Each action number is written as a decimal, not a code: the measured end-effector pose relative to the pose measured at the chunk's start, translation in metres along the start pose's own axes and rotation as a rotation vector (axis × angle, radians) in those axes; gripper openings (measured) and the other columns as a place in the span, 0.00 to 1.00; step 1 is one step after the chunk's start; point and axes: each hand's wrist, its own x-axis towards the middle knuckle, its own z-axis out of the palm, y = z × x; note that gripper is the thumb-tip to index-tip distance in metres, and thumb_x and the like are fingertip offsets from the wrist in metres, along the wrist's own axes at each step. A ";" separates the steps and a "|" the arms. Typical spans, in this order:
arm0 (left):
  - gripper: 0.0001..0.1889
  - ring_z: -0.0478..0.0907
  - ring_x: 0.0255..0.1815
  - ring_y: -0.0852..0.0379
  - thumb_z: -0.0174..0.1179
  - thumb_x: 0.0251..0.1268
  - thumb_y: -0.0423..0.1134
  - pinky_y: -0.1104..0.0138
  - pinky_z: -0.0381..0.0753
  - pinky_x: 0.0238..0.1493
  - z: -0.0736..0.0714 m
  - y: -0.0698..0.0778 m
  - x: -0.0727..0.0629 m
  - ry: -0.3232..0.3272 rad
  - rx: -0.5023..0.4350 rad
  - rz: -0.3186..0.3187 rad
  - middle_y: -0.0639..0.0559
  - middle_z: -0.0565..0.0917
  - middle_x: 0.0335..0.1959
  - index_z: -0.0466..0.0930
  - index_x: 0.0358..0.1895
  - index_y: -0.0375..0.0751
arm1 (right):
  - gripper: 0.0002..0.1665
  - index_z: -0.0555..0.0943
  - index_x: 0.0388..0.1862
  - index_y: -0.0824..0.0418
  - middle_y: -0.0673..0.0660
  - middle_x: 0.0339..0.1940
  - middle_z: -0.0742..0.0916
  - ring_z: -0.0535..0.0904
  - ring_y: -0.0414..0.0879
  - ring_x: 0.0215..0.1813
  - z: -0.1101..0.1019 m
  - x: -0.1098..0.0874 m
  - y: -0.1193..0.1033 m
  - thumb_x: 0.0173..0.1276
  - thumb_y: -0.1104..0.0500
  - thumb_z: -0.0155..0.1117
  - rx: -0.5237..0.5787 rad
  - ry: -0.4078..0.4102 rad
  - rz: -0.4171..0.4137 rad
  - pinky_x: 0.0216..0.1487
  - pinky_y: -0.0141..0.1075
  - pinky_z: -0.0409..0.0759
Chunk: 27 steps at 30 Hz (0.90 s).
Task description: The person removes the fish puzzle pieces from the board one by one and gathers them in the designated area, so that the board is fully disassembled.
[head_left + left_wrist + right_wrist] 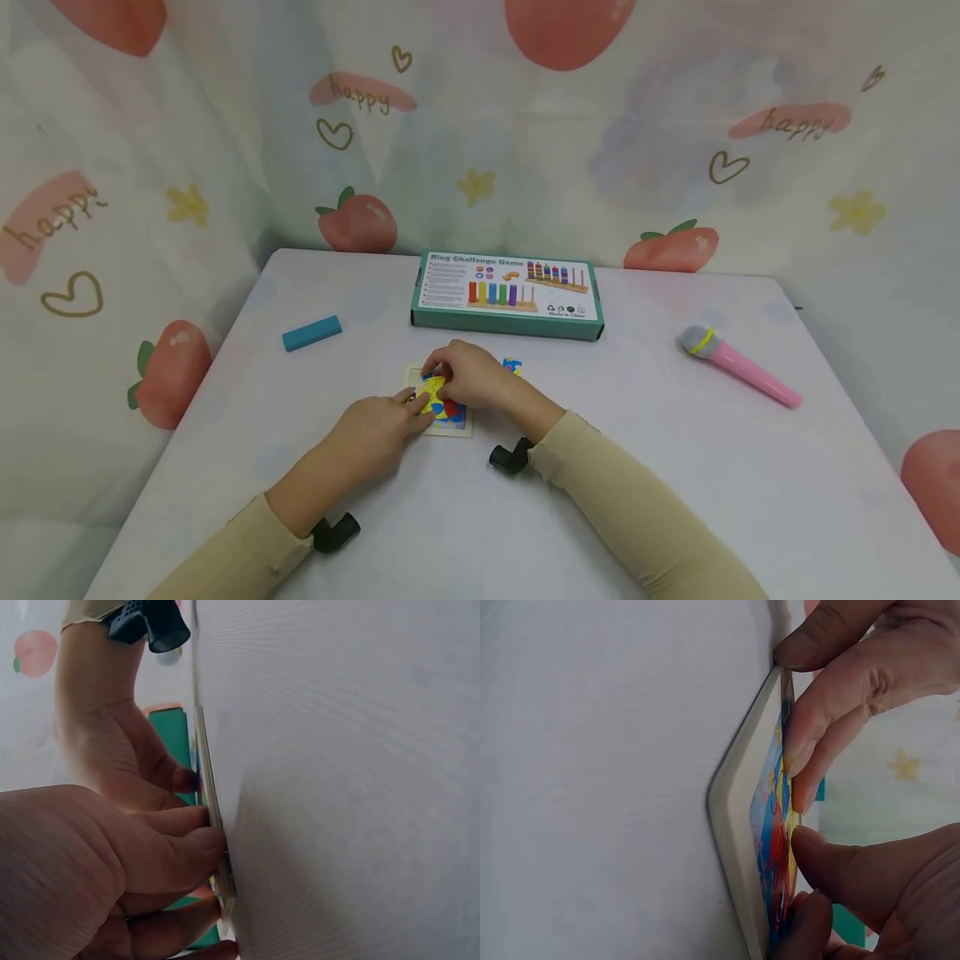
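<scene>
A small jigsaw puzzle (450, 425) with a pale frame lies on the table; its picture is yellow, red and blue. My left hand (378, 429) rests spread fingers on its left side, and some fingertips press the yellow part. In the left wrist view the left thumb (199, 844) lies along the frame's edge. Over the puzzle's upper right is my right hand (472, 375), fingers bent, thumb (817, 851) touching the picture. Whether a piece sits between those fingers is hidden. A loose blue-and-yellow puzzle piece (512, 365) lies just beyond the right wrist.
Behind the puzzle lies a green-edged Ring Challenge Game box (510, 296). A blue block (312, 333) is at the left, a pink toy microphone (742, 367) at the right. A printed cloth backdrop (480, 125) closes off the table's far side.
</scene>
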 end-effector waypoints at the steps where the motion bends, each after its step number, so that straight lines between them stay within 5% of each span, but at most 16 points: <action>1: 0.24 0.79 0.76 0.47 0.69 0.70 0.35 0.50 0.91 0.57 0.000 0.000 0.000 0.000 -0.003 0.000 0.53 0.83 0.73 0.87 0.68 0.56 | 0.19 0.89 0.58 0.51 0.52 0.44 0.85 0.79 0.46 0.46 0.000 0.000 0.000 0.68 0.61 0.78 -0.001 0.000 0.004 0.53 0.41 0.80; 18: 0.24 0.79 0.76 0.47 0.70 0.70 0.35 0.49 0.91 0.57 -0.002 0.001 0.002 -0.016 -0.013 -0.007 0.53 0.83 0.74 0.87 0.68 0.56 | 0.16 0.86 0.54 0.44 0.55 0.54 0.82 0.80 0.50 0.54 0.002 -0.005 0.000 0.72 0.62 0.74 0.034 0.045 0.032 0.61 0.49 0.85; 27: 0.25 0.79 0.77 0.46 0.72 0.68 0.38 0.49 0.91 0.58 -0.003 0.001 0.002 -0.036 0.001 -0.013 0.53 0.82 0.75 0.86 0.68 0.57 | 0.15 0.87 0.57 0.46 0.52 0.47 0.86 0.79 0.48 0.52 0.003 -0.003 0.005 0.80 0.63 0.65 0.181 0.064 0.044 0.61 0.45 0.84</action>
